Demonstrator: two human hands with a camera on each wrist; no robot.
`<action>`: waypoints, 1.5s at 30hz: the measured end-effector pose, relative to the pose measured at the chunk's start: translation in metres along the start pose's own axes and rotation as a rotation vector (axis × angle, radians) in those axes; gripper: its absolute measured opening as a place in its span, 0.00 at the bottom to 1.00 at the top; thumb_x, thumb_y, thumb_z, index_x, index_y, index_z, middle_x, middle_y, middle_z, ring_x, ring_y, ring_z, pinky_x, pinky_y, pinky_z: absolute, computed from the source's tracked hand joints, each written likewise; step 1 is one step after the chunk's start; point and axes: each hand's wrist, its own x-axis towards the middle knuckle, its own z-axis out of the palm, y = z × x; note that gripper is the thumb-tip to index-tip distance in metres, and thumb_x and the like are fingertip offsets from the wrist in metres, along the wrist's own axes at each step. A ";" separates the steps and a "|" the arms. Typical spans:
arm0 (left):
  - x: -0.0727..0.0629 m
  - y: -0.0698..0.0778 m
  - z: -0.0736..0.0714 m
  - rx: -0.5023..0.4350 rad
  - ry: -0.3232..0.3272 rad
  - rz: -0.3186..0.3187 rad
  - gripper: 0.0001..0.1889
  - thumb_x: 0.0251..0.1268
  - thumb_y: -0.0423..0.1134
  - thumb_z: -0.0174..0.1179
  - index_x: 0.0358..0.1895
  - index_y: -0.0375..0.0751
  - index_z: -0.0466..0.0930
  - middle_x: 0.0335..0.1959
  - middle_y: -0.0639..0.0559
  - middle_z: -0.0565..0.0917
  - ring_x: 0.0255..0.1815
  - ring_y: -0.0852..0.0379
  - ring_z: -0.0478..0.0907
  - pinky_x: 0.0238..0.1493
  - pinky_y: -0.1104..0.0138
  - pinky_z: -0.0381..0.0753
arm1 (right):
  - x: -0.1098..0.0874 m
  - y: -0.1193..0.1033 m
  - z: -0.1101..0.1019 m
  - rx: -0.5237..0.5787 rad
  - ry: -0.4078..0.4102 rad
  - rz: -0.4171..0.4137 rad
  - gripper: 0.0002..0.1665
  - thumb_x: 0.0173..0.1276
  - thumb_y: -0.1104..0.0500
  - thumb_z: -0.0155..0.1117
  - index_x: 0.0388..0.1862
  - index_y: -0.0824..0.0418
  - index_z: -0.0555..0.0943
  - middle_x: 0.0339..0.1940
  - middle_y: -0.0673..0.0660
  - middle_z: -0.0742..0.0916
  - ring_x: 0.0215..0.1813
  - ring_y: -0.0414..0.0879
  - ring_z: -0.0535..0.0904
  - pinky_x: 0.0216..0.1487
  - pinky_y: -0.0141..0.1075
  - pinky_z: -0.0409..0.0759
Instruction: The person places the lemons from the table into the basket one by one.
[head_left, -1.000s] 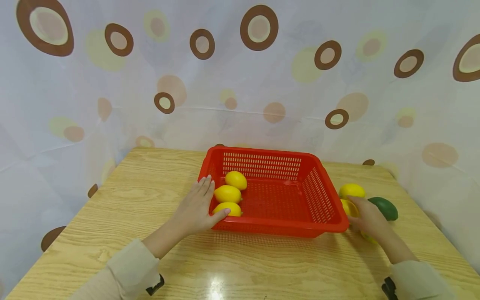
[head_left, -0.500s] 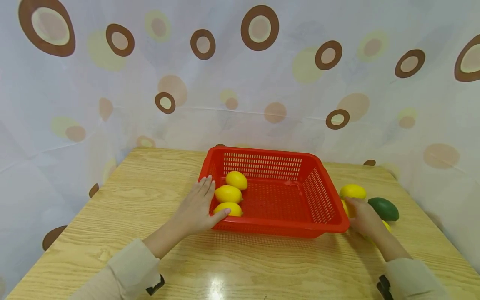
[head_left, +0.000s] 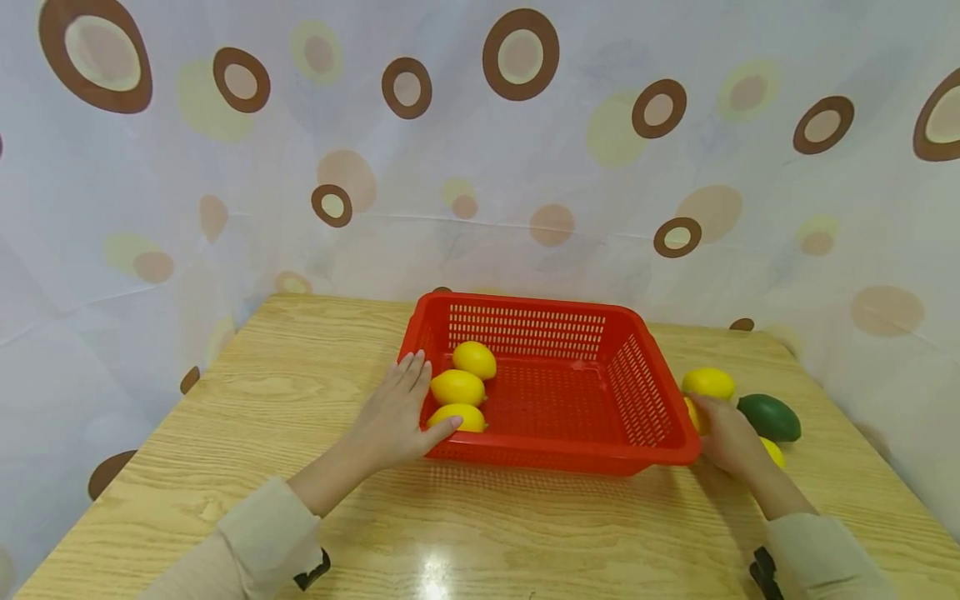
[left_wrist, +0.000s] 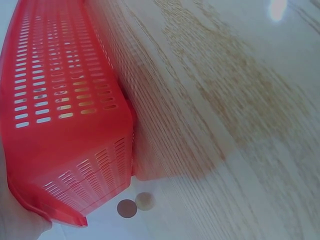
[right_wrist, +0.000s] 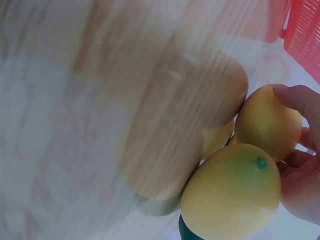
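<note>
My left hand (head_left: 393,412) rests on the front left corner of the red plastic basket (head_left: 555,454), fingers straight along the left rim and thumb over the front rim. Inside, near that hand, lie three yellow lemons (head_left: 458,388). Just outside the basket's right side, my right hand (head_left: 726,437) holds another lemon (right_wrist: 267,122), thumb on top and fingers curled round its far side. A lemon with a green stem nub (right_wrist: 232,192) sits right beside the held one, partly hidden by my wrist in the head view. One more lemon (head_left: 708,382) lies behind the hand.
A dark green oval fruit (head_left: 770,417) lies right of my right hand. The wooden table (head_left: 525,533) bears everything and shows reflections. Behind it hangs a pale curtain (head_left: 487,167) with brown ring patterns.
My right hand has turned and shifted slightly left round the lemon, uncovering a lemon near its wrist. My left hand and the basket have stayed in place.
</note>
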 end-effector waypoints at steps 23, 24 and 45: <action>0.000 0.000 0.000 -0.002 0.001 0.000 0.44 0.63 0.62 0.47 0.67 0.24 0.55 0.71 0.32 0.55 0.74 0.38 0.48 0.73 0.50 0.49 | 0.003 0.000 -0.002 -0.001 -0.018 0.046 0.33 0.51 0.66 0.66 0.54 0.81 0.69 0.47 0.79 0.78 0.46 0.69 0.75 0.49 0.63 0.72; 0.000 0.000 0.000 -0.002 0.001 0.000 0.44 0.63 0.62 0.47 0.67 0.24 0.55 0.71 0.32 0.55 0.74 0.38 0.47 0.73 0.50 0.49 | 0.003 0.000 -0.002 -0.002 -0.018 0.046 0.32 0.51 0.66 0.66 0.54 0.81 0.69 0.47 0.79 0.78 0.45 0.69 0.75 0.49 0.62 0.72; 0.000 0.000 0.000 -0.002 -0.009 -0.007 0.44 0.63 0.62 0.47 0.68 0.24 0.55 0.72 0.32 0.54 0.74 0.38 0.47 0.74 0.50 0.48 | 0.003 0.002 -0.011 0.022 -0.075 0.120 0.38 0.56 0.60 0.66 0.59 0.81 0.64 0.52 0.81 0.74 0.48 0.70 0.73 0.50 0.64 0.71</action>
